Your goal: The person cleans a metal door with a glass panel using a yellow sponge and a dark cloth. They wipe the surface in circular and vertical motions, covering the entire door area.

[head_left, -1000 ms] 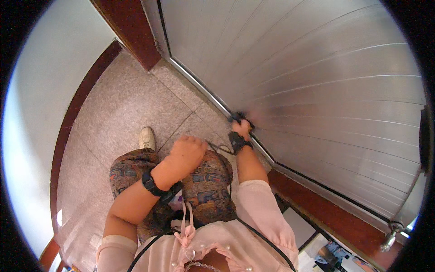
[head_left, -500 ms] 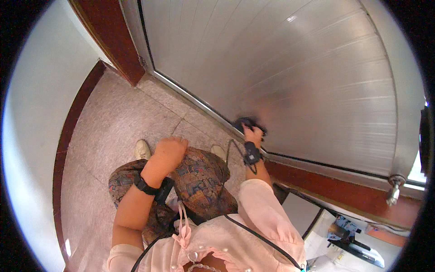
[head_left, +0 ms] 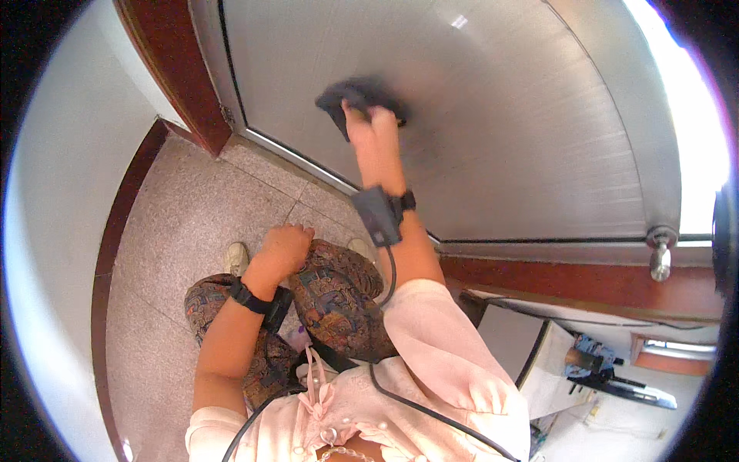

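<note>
A dark cloth [head_left: 339, 100] lies bunched against the silvery metal door panel [head_left: 493, 138]. My right hand [head_left: 375, 131] is closed on it and presses it to the panel, with the arm stretched out forward. My left hand [head_left: 286, 248] rests by my left knee, over the patterned trousers [head_left: 339, 289]. Its fingers are curled in with nothing visible in them, and the fingertips are partly hidden. A black strap with a small box circles each wrist; a cable runs from the right one.
A metal door knob [head_left: 660, 250] sticks out at the right edge of the panel. Dark red wooden frame pieces [head_left: 177, 69] stand at the left. Stone floor tiles [head_left: 192, 208] lie below. A white cabinet [head_left: 508, 343] and cluttered white surface are at the lower right.
My right hand has moved the cloth up and left, from the panel's bottom edge to higher on the door. My left hand has stayed by the knee.
</note>
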`<state>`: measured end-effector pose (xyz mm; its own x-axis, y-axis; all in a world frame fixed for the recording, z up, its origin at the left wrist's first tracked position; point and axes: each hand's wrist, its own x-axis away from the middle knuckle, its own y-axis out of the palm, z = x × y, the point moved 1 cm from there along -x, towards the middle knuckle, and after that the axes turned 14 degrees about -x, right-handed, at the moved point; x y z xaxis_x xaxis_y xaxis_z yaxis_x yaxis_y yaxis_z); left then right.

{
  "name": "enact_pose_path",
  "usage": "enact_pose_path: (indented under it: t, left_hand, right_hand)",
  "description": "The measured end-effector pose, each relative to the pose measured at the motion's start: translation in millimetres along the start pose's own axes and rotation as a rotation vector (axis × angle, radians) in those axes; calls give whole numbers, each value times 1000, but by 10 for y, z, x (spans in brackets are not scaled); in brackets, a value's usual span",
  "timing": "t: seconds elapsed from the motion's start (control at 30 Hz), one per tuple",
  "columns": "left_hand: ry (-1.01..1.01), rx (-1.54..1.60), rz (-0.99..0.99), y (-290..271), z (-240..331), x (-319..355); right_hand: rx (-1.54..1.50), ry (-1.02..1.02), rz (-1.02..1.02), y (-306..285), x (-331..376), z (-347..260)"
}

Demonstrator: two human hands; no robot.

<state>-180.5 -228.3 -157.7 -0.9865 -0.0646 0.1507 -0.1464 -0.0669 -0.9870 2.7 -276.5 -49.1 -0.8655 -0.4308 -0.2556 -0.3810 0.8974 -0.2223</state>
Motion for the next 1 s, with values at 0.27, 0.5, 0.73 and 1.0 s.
enact_pose_path:
  t: [0.27, 0.5, 0.73, 1.0]
  left_hand:
    - [-1, -24, -19, -28, -31, 56]
    - [-4, -26, 39, -65, -27, 201]
    - [78, -67, 37, 17, 15, 275]
    - [92, -46, 29, 45, 16, 256]
  right_hand:
    - [-111, 306, 68, -1469, 398, 1098]
    - [538, 320, 252, -2380, 780, 1364]
    - [182, -123, -36, -530, 438, 702]
    - [82, 161, 120, -1545, 316, 567]
